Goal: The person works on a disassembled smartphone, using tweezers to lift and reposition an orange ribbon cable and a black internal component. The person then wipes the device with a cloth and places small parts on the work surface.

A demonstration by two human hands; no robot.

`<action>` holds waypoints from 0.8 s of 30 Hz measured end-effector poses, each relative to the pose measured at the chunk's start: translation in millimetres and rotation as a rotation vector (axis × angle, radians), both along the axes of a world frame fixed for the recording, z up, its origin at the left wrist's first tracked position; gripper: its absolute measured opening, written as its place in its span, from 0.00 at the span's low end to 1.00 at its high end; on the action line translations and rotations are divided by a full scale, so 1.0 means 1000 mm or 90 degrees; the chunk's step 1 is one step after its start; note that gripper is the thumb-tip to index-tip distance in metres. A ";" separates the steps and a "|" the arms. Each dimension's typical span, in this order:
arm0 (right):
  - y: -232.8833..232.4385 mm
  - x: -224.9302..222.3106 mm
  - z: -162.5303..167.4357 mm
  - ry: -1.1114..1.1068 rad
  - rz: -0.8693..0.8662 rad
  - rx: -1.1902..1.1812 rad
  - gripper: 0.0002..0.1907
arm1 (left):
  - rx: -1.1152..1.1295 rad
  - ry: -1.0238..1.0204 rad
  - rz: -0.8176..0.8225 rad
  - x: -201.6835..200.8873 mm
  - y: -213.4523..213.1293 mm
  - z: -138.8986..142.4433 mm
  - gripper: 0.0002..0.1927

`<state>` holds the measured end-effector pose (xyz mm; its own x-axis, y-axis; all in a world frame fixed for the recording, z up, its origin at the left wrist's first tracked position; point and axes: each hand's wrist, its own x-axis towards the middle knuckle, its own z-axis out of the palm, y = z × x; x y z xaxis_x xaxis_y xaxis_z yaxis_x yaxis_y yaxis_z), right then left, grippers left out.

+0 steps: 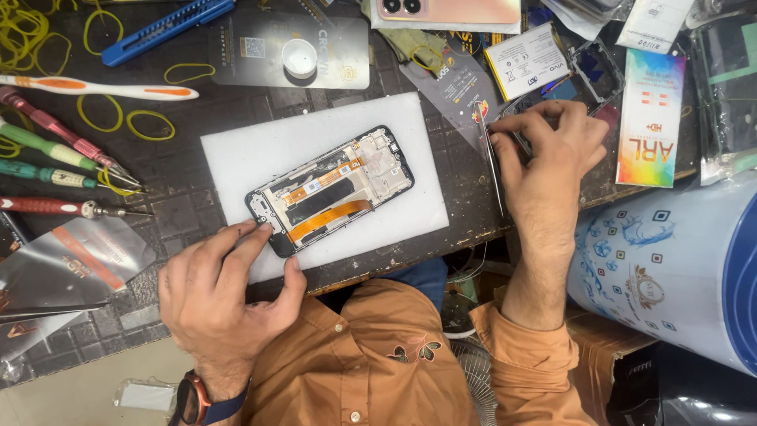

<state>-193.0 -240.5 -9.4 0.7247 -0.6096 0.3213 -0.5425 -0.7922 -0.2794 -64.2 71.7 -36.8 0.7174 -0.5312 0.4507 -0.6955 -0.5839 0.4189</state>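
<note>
Right hand (544, 154) pinching tweezers (490, 162) at workbench's right edge, left hand (217, 296) open, fingertips steadying opened smartphone (331, 189) on white mat (236, 150), screwdrivers (63, 170) at left edge.

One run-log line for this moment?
left hand: steadies opened phone on white pad | right hand: holds tweezers beside phone frame
</note>
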 end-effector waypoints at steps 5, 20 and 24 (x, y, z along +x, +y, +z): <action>-0.003 0.001 -0.007 0.013 0.006 -0.015 0.07 | -0.001 0.005 0.001 -0.001 -0.001 0.001 0.18; 0.051 -0.007 0.009 -0.274 0.031 0.338 0.06 | -0.006 0.025 -0.008 -0.001 -0.002 0.005 0.18; 0.067 0.000 0.010 -0.234 0.074 0.300 0.07 | -0.006 0.030 -0.014 0.000 -0.003 0.006 0.18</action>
